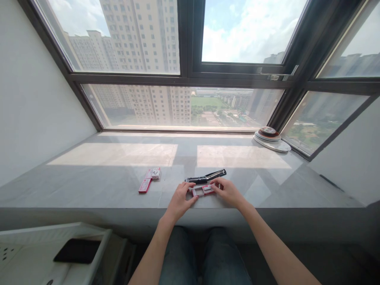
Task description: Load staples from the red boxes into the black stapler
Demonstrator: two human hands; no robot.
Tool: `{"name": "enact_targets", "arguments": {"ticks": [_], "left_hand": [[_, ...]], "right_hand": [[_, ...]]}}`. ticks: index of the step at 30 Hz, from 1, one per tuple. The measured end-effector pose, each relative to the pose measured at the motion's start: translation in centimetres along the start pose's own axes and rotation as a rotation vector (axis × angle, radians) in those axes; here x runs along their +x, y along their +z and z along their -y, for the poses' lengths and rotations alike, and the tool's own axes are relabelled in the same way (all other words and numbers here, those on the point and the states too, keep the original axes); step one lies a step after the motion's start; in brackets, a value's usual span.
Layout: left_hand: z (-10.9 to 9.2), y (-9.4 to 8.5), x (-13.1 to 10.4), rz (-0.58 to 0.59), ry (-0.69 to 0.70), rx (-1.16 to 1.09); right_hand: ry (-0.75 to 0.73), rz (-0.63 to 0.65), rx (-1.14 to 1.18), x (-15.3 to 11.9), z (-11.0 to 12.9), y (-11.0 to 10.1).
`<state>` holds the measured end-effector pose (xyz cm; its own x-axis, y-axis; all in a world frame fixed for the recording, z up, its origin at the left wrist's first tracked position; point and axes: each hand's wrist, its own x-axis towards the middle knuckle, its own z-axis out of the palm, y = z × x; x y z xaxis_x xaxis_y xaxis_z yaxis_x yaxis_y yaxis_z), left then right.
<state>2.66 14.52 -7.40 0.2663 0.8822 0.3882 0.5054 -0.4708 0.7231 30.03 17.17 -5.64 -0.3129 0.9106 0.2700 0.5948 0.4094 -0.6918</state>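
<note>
Between my two hands, low on the ledge, is a small red-and-white staple box that looks slid open. My left hand pinches its left end with thumb and fingers. At the other end, the fingers of my right hand close on the box's right side. Just behind it lies a black-and-silver stapler, its arm swung open toward the right. Farther left, several red-and-white staple boxes lie together, a small one among them. The fine contents of the box I hold are too small to make out.
The pale stone window ledge spans the view, its front edge just before my legs. A stack of round discs or plates sits in the far right corner by the window. Below left, a dark flat object rests on white furniture.
</note>
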Motion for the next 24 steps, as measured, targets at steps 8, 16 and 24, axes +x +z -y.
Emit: {"name": "enact_targets", "arguments": {"ticks": [8, 16, 24], "left_hand": [[-2.1, 1.5, 0.2, 0.004, -0.064, 0.121], [-2.2, 0.7, 0.1, -0.068, -0.111, 0.098], [2.4, -0.9, 3.2, -0.081, -0.153, 0.330]], "right_hand": [[0.030, 0.122, 0.049, -0.4, -0.2, 0.2], [-0.019, 0.097, -0.003, 0.3, 1.8, 0.7], [-0.041, 0.166, -0.038, 2.2, 3.1, 2.4]]}}
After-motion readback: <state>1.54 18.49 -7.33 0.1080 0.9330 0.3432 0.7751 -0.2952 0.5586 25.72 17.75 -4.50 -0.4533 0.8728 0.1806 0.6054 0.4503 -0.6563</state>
